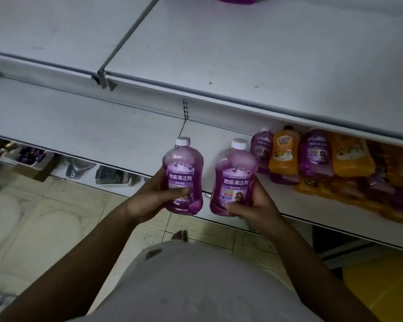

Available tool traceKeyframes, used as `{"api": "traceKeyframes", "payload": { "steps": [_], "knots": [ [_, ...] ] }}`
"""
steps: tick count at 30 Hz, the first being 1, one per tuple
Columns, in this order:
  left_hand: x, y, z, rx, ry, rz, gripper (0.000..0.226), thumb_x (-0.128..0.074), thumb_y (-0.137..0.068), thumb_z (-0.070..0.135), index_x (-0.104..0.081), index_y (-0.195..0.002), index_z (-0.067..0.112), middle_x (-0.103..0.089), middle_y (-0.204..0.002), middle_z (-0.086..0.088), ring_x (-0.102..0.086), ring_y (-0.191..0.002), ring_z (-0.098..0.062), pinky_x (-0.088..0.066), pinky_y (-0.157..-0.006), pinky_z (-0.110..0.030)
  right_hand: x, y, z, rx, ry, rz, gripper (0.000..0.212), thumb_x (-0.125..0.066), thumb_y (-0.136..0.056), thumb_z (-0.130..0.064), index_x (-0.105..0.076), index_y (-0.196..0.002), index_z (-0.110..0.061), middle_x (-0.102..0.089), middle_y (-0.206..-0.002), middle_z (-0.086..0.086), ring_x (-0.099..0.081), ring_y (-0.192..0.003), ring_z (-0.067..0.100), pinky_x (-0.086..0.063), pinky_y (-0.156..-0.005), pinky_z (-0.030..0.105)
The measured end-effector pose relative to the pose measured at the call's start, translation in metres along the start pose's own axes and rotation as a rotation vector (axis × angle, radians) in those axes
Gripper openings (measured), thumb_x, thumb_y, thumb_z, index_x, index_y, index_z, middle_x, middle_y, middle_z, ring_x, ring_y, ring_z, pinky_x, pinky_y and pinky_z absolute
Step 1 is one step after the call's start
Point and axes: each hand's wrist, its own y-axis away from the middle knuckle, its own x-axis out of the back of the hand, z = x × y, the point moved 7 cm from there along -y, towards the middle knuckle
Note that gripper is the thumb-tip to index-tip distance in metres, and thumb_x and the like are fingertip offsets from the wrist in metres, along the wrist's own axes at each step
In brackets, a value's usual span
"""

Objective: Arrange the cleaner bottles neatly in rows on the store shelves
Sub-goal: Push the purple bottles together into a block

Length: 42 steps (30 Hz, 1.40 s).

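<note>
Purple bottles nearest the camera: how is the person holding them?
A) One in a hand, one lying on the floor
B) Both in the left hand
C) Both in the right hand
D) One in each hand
D: the left hand grips one purple bottle and the right hand grips the other bottle, both white caps pointing up.

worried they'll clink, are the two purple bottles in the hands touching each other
Apart. The head view shows a strip of white shelf between the left-hand bottle and the right-hand bottle all along their facing sides.
</note>
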Motion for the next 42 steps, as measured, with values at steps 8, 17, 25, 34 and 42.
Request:
{"api": "traceKeyframes", "payload": {
  "steps": [8,17,25,34,42],
  "knots": [
    [-0.028,0.089,0.067,-0.246,-0.149,0.174,0.091,-0.089,-0.072,0.058,-0.048,-0.145,0.022,-0.070,-0.133,-0.010,-0.068,-0.126,-0.030,-0.059,-0.100,-0.053,-0.015,0.057,-0.089,0.315,0.072,0.105,0.074,-0.086,-0.080,-0.028,-0.044,-0.139,-0.017,-0.071,-0.125,-0.017,-0.071,-0.112,0.005,-0.057,-0.086,0.018],
    [-0.065,0.156,0.226,-0.776,-0.153,0.325,0.062,-0.093,-0.067,0.058,-0.074,-0.120,0.032,-0.079,-0.115,-0.008,-0.076,-0.108,-0.029,-0.062,-0.085,-0.040,-0.018,0.113,-0.249,0.649,0.115,0.229,0.069,-0.082,-0.073,-0.066,-0.060,-0.131,-0.036,-0.076,-0.119,-0.015,-0.073,-0.109,0.007,-0.060,-0.085,0.022],
    [-0.072,0.102,0.368,-0.991,-0.258,0.128,0.056,-0.081,-0.080,0.014,-0.062,-0.133,0.011,-0.073,-0.128,-0.016,-0.069,-0.123,-0.036,-0.058,-0.099,-0.048,-0.002,0.072,-0.371,0.796,0.167,0.230,0.060,-0.086,-0.068,-0.054,-0.065,-0.120,-0.031,-0.076,-0.120,-0.005,-0.073,-0.114,0.016,-0.058,-0.096,0.038],
    [-0.020,-0.003,0.419,-0.909,-0.461,0.226,0.075,-0.093,-0.074,0.013,-0.055,-0.139,0.008,-0.070,-0.126,-0.014,-0.072,-0.114,-0.032,-0.061,-0.096,-0.055,0.046,-0.041,-0.426,0.696,0.329,0.418,0.054,-0.086,-0.085,-0.022,-0.058,-0.130,-0.017,-0.071,-0.118,0.002,-0.074,-0.101,0.016,-0.060,-0.073,0.022],
    [0.021,-0.043,0.410,-0.892,-0.477,0.306,0.072,-0.092,-0.077,0.011,-0.055,-0.139,0.010,-0.072,-0.123,-0.010,-0.071,-0.110,-0.022,-0.063,-0.094,-0.048,0.075,-0.102,-0.380,0.661,0.362,0.523,0.075,-0.091,-0.079,-0.022,-0.048,-0.141,-0.022,-0.067,-0.128,0.001,-0.068,-0.113,0.021,-0.063,-0.088,0.043]
  ]
}}
